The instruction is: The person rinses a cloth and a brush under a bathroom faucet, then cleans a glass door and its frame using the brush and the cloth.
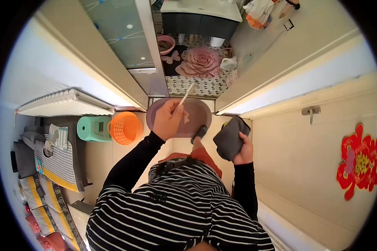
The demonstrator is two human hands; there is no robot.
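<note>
My left hand (pixel 168 119) is closed around a slim white stick (pixel 187 94) with a dark tip, too small to name more exactly. The stick slants up and away, over the doorway. Off to the right, my right hand (pixel 244 150) grips the side of a dark grey pouch (pixel 230 139), which looks soft and has a yellowish bit at its upper edge. The fingers under the pouch are hidden. Below the left hand lies an oval mauve mat (pixel 201 109) on the floor, and one dark slipper (pixel 200 133) on a foot touches its edge.
Ahead, a doorway leads to a bathroom with a rose-patterned mat (pixel 201 62), a pink basin (pixel 166 44) and a sink cabinet (pixel 199 25). An orange basket (pixel 125 129) and a green stool (pixel 92 129) stand left, under a white radiator (pixel 67 102). A sofa (pixel 54 163) sits farther left, a door (pixel 297 146) at right.
</note>
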